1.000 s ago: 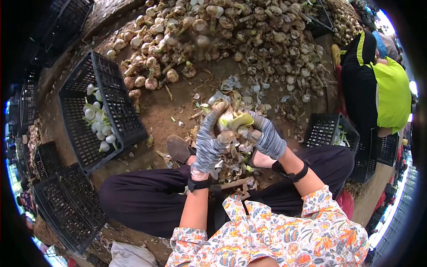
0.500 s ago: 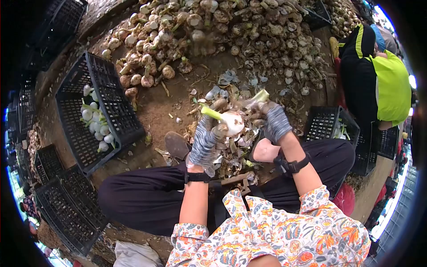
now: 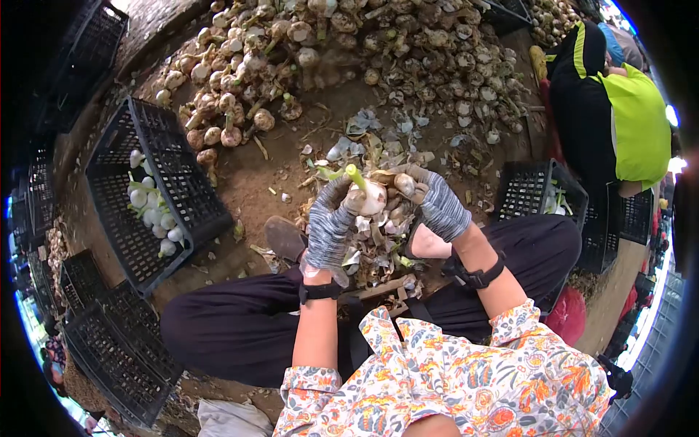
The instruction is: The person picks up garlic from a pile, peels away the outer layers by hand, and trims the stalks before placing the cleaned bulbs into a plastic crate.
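Between my gloved hands is a garlic bulb [image 3: 373, 198], white with brown marks and a short green stem standing up from it. My left hand [image 3: 333, 218], in a grey striped glove, is closed around the bulb's left side. At the bulb's right edge, the bent fingers of my right hand [image 3: 431, 198] pinch at brownish outer skin, though the fingertips partly hide it. Below and around both hands lie loose garlic skins [image 3: 378, 251] on the dirt floor.
A large heap of unpeeled garlic [image 3: 306, 54] spreads ahead. On the left a tilted black crate [image 3: 211, 215] holds clean white bulbs. Another crate [image 3: 520, 182] with bulbs stands at right, near a co-worker in a yellow-green top [image 3: 639, 127]. More black crates [image 3: 116, 353] are at lower left.
My right hand has come in from the right to the bulb, and the strip of skin and stalk it held up is no longer visible. The bulb's stem has turned more upright.
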The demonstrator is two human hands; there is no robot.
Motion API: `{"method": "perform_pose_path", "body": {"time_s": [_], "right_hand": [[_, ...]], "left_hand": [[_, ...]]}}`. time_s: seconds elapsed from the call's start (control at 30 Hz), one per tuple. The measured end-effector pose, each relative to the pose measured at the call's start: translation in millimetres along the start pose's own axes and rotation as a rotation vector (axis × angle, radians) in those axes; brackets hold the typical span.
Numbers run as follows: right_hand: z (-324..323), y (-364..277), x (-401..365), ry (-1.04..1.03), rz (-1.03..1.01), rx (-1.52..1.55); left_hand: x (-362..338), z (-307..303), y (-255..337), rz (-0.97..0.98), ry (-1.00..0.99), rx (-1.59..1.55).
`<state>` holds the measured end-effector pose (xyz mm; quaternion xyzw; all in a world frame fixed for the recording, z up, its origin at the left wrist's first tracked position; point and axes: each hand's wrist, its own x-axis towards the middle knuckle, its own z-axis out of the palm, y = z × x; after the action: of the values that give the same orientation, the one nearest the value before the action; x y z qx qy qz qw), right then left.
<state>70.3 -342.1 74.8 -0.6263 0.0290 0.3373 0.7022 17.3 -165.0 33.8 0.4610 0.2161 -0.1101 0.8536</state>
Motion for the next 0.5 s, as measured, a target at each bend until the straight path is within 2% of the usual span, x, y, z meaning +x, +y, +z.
{"method": "perform_pose_path", "body": {"time_s": [0.03, 0.07, 0.13, 0.17, 0.2, 0.27, 0.3, 0.33, 0.4, 0.43, 0.47, 0.5], "right_hand": [[-5, 13, 2, 0.045, -0.231, -0.298], [-7, 24, 4, 0.048, -0.233, -0.299], [-6, 39, 6, 0.168, -0.349, -0.708], [-2, 29, 5, 0.121, -0.477, -0.794], [-3, 25, 6, 0.123, -0.476, -0.790], [-10, 20, 11, -0.024, -0.018, -0.411], [-11, 18, 9, -0.083, 0.068, -0.155], [-10, 17, 7, -0.083, 0.069, -0.153], [-10, 14, 1, -0.015, -0.045, -0.201], [-10, 12, 0, -0.002, -0.165, -0.243], [-11, 17, 0, 0.001, -0.167, -0.244], [-10, 27, 2, 0.083, -0.285, -0.433]], "left_hand": [[0, 2, -1, 0.000, -0.005, 0.000], [0, 4, -1, 0.041, 0.002, 0.031], [-1, 7, -3, 0.083, 0.010, 0.064], [-1, 6, -5, 0.077, -0.016, 0.074], [-2, 5, -7, 0.068, -0.042, 0.085], [-2, -3, -10, 0.020, -0.038, 0.070], [-3, -6, -11, -0.010, -0.027, 0.036], [-3, -7, -11, -0.038, -0.017, 0.000], [-3, -2, -9, -0.034, -0.015, 0.016], [-3, 2, -7, -0.023, 0.010, -0.016], [-4, 5, -7, -0.012, 0.036, -0.048], [-3, 6, -7, 0.015, 0.034, -0.043]]}}
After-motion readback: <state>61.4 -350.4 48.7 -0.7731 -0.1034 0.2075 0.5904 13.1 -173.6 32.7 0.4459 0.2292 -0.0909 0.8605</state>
